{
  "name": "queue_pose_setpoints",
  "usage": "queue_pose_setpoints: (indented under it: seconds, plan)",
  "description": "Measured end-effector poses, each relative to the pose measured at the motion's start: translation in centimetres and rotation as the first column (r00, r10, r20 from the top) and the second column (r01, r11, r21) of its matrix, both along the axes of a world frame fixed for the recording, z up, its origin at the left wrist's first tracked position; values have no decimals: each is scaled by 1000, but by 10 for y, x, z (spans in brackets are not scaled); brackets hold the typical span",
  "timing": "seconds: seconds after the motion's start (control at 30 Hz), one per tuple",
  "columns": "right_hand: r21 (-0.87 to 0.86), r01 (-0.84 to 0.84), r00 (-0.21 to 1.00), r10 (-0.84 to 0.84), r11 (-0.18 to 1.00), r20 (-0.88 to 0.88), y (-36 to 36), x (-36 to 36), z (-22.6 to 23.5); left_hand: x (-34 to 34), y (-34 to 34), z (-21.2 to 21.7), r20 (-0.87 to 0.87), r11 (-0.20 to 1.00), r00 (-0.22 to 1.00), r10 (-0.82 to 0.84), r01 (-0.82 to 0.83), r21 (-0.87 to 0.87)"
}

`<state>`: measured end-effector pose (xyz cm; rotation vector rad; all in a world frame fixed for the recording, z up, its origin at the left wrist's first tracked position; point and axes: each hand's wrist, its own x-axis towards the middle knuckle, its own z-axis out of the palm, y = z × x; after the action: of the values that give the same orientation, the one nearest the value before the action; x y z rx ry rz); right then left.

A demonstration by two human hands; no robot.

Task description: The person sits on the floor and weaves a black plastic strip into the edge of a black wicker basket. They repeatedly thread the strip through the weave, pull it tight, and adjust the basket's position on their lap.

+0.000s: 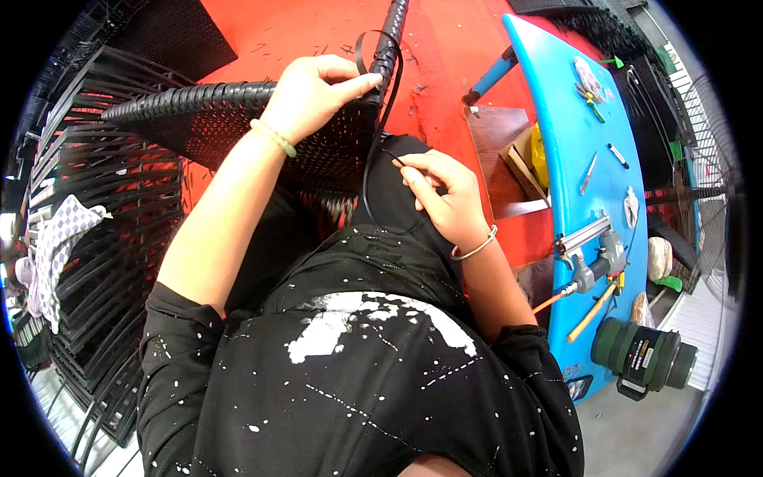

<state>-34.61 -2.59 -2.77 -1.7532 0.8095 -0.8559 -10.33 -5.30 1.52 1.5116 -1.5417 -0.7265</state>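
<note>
A black woven wicker panel (318, 151) stands in front of me, its frame edge (199, 99) wrapped in black strip. My left hand (318, 91) is closed at the panel's corner, thumb and fingers against the wrapped upright bar (385, 56). A loose black strip (388, 111) loops around that bar and hangs down toward my lap. Lower and to the right, my right hand (445, 191) pinches a thin black strip end between thumb and forefinger, above my dark-clothed leg. Whether this end belongs to the hanging strip I cannot tell.
A blue table (576, 143) at the right carries a nail gun (592, 258), a wooden-handled hammer (592, 314), a marker (617, 156) and pliers (592, 105). Stacked black frames (111, 262) fill the left, a checked cloth (63, 246) on them. Black scraps litter the red floor (453, 48).
</note>
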Motion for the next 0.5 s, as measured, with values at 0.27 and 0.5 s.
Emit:
queue_pose_setpoints:
  seconds: [0.27,0.5]
  plan:
    - [-38,57,998,-58,998,-14,-8,-6,-5,-4,9,-11,170,907,980,-102,162,-389]
    - [72,26,999,-23,997,-48,-12,-6,-15,-11,66,-50,563,776,821,92,295,-558]
